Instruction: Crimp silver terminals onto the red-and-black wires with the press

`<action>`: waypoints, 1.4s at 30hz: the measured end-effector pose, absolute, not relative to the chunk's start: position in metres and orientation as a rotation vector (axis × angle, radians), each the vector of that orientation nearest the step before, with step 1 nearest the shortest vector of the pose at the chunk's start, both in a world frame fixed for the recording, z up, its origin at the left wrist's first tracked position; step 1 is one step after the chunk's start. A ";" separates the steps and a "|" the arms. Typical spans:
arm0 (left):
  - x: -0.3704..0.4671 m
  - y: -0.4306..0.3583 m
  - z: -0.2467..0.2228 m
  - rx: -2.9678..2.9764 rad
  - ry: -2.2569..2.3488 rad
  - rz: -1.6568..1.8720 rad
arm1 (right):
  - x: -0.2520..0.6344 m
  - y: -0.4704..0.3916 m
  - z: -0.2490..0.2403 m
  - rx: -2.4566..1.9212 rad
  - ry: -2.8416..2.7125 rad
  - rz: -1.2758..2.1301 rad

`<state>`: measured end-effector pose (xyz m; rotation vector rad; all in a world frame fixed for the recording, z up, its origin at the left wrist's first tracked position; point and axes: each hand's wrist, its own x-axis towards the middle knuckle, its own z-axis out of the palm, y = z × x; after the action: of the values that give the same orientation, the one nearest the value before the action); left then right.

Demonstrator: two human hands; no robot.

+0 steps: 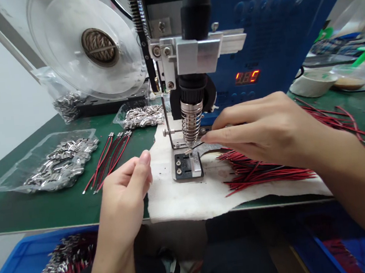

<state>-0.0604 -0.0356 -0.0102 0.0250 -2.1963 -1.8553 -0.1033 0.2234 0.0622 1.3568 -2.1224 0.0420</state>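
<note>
My right hand [266, 130] reaches in from the right, thumb and fingers pinched on a thin dark wire [198, 145]. The wire's end lies under the spring-wrapped tip [193, 120] of a soldering machine, over a small black fixture [182, 167] with a metal block [195, 165]. My left hand [125, 186] is closed left of the fixture, thumb pressed against the curled fingers; whatever it may hold is hidden. Beneath my right hand lies a bundle of red and black wires [264, 173] on a white cloth [183, 203].
Left on the green table [1, 207] lie several wires with metal connectors [109, 157]. Clear trays [7, 181] of metal parts stand behind them, near a large white reel [61, 40]. The blue machine body [263, 36] rises behind. Blue bins [10, 267] sit below the table edge.
</note>
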 end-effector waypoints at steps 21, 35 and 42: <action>-0.053 -0.028 0.001 0.045 -2.116 -1.825 | -0.076 0.227 0.050 1.361 -2.196 0.378; 0.003 -0.032 0.011 -0.070 -2.533 -1.437 | -0.021 0.193 0.038 0.673 -2.332 0.992; 0.022 0.010 0.003 -0.018 -2.322 -2.010 | -0.008 0.147 0.035 0.423 -2.144 1.729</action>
<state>0.0224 0.0103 0.0032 -0.0182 -2.3221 -2.0098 -0.0078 0.1473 0.0346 0.4227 -2.1444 1.7292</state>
